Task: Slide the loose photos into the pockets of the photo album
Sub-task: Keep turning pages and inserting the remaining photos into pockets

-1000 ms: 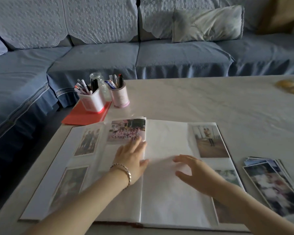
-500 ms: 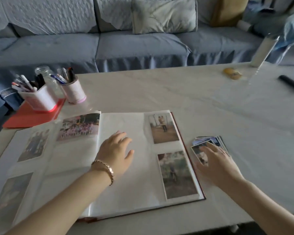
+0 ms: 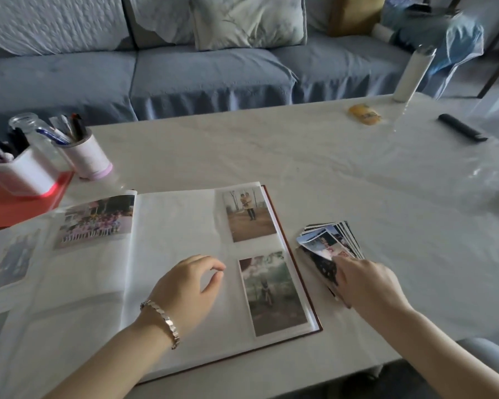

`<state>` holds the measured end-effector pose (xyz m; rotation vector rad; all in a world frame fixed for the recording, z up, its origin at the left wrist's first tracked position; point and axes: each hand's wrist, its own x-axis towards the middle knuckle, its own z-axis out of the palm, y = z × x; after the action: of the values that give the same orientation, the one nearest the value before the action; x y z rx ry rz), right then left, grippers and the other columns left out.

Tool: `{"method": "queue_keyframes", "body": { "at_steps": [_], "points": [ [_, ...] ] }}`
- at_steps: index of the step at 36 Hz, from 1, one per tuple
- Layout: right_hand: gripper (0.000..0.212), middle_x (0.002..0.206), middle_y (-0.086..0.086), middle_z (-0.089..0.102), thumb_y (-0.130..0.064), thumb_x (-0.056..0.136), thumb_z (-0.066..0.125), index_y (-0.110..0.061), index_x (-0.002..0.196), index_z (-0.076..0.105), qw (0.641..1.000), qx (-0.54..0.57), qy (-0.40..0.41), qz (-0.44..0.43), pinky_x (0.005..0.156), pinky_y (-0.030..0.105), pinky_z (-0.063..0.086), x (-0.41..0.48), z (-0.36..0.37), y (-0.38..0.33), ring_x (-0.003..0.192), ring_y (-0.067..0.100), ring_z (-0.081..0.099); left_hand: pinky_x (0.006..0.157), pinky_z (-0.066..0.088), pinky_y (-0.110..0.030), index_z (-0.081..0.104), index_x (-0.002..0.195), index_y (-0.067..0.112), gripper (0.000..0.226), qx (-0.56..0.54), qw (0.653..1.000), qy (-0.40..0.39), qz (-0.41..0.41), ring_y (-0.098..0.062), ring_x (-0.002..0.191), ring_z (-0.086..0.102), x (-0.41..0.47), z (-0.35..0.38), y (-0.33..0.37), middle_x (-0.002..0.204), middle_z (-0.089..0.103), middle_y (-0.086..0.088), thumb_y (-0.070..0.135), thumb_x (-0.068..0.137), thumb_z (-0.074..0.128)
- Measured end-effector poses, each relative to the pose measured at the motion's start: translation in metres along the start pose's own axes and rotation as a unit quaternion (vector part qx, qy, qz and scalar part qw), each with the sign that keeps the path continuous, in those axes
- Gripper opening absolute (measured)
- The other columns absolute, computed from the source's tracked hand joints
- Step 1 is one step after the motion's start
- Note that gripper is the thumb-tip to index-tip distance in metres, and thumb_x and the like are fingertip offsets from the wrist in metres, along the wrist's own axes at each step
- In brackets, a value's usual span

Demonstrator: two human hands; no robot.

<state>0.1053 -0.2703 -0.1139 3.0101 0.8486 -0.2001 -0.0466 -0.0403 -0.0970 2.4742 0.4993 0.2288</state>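
Note:
The photo album lies open on the table in front of me. Its right page holds two portrait photos in pockets, an upper one and a lower one. A group photo sits on the left page. My left hand rests on the right page, its fingers loosely curled and holding nothing. Just right of the album lies a fanned stack of loose photos. My right hand covers the stack's near end and grips it, with the top photo's edge raised.
Two pen holders and a glass jar stand at the back left, by a red folder. At the far right are a yellow object, a white bottle and a black remote. A blue sofa runs behind the table.
My right hand left the album page, reached right onto the photo stack and now grips its near end. My left hand slid from the centre fold onto the right page and its fingers curled.

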Motion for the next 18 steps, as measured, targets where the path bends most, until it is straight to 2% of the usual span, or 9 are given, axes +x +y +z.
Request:
{"method": "queue_keyframes", "body": {
  "at_steps": [3,4,6,8,10,11,13,16,18],
  "points": [
    [0.017,0.061,0.004,0.066,0.004,0.070,0.073,-0.011,0.071,0.064,0.985,0.056,0.162,0.006,0.043,0.022,0.037,0.002,0.000,0.003,0.049,0.026,0.054,0.069,0.041,-0.003,0.063,0.078,0.031,0.020,-0.060,0.997,-0.027,-0.049,0.007,0.076,0.059,-0.001,-0.003,0.001,0.082,0.062,0.024,0.014,0.087,0.060],
    [0.017,0.061,0.006,0.068,0.007,0.066,0.074,-0.008,0.071,0.069,0.967,0.089,0.240,-0.018,0.044,0.024,0.045,0.001,-0.001,0.001,0.049,0.026,0.060,0.069,0.042,-0.004,0.064,0.076,0.032,0.022,-0.098,0.992,-0.033,-0.075,0.004,0.076,0.061,0.000,-0.005,0.002,0.080,0.066,0.020,0.013,0.087,0.061],
    [0.015,0.078,0.008,0.074,-0.001,0.075,0.063,-0.005,0.082,0.075,0.926,0.130,0.345,-0.082,0.059,0.032,0.055,0.002,-0.007,-0.009,0.068,0.026,0.071,0.068,0.052,-0.016,0.068,0.080,0.024,0.019,-0.215,0.967,-0.031,-0.133,-0.003,0.075,0.066,0.004,-0.010,0.006,0.077,0.071,0.009,0.010,0.089,0.059],
    [0.027,0.094,0.006,0.072,-0.012,0.083,0.051,-0.006,0.093,0.075,0.903,0.159,0.368,-0.155,0.080,0.028,0.052,0.001,-0.017,-0.026,0.089,0.019,0.069,0.065,0.056,-0.026,0.066,0.094,0.010,0.011,-0.384,0.897,-0.051,-0.211,-0.012,0.075,0.070,0.007,-0.018,0.016,0.083,0.074,-0.003,0.013,0.089,0.058],
    [0.027,0.104,0.003,0.069,-0.013,0.085,0.050,-0.007,0.099,0.073,0.883,0.184,0.359,-0.241,0.093,0.026,0.045,0.000,-0.021,-0.047,0.101,0.013,0.062,0.066,0.056,-0.034,0.060,0.104,0.005,0.038,-0.488,0.828,-0.083,-0.264,-0.024,0.081,0.070,0.008,-0.028,0.019,0.094,0.072,-0.014,0.032,0.077,0.060],
    [0.027,0.107,0.002,0.068,-0.012,0.085,0.050,-0.009,0.101,0.072,0.875,0.186,0.347,-0.282,0.096,0.027,0.043,0.000,-0.022,-0.058,0.105,0.012,0.060,0.067,0.057,-0.036,0.058,0.105,0.005,0.048,-0.512,0.809,-0.093,-0.274,-0.028,0.084,0.070,0.008,-0.032,0.019,0.097,0.071,-0.016,0.039,0.071,0.059],
    [0.028,0.110,0.001,0.068,-0.011,0.084,0.051,-0.011,0.102,0.072,0.859,0.178,0.330,-0.350,0.099,0.030,0.042,0.000,-0.021,-0.079,0.108,0.011,0.060,0.064,0.058,-0.035,0.061,0.104,0.005,0.047,-0.519,0.802,-0.097,-0.277,-0.028,0.084,0.070,0.007,-0.041,0.017,0.097,0.071,-0.016,0.040,0.072,0.059],
    [0.027,0.107,0.001,0.070,-0.012,0.082,0.053,-0.013,0.098,0.075,0.836,0.170,0.310,-0.419,0.099,0.034,0.041,0.005,-0.017,-0.109,0.106,0.014,0.064,0.060,0.058,-0.034,0.065,0.098,0.004,0.020,-0.484,0.820,-0.025,-0.303,-0.021,0.071,0.069,0.002,-0.044,0.003,0.082,0.072,-0.010,0.016,0.082,0.067],
    [0.026,0.109,-0.001,0.070,-0.019,0.086,0.052,-0.015,0.098,0.074,0.842,0.173,0.274,-0.431,0.102,0.034,0.038,0.007,-0.013,-0.128,0.109,0.015,0.062,0.073,0.058,-0.040,0.068,0.092,0.008,0.023,-0.426,0.848,0.039,-0.313,-0.024,0.074,0.069,-0.001,-0.045,-0.016,0.079,0.072,-0.008,0.008,0.072,0.077]
  ]
}}
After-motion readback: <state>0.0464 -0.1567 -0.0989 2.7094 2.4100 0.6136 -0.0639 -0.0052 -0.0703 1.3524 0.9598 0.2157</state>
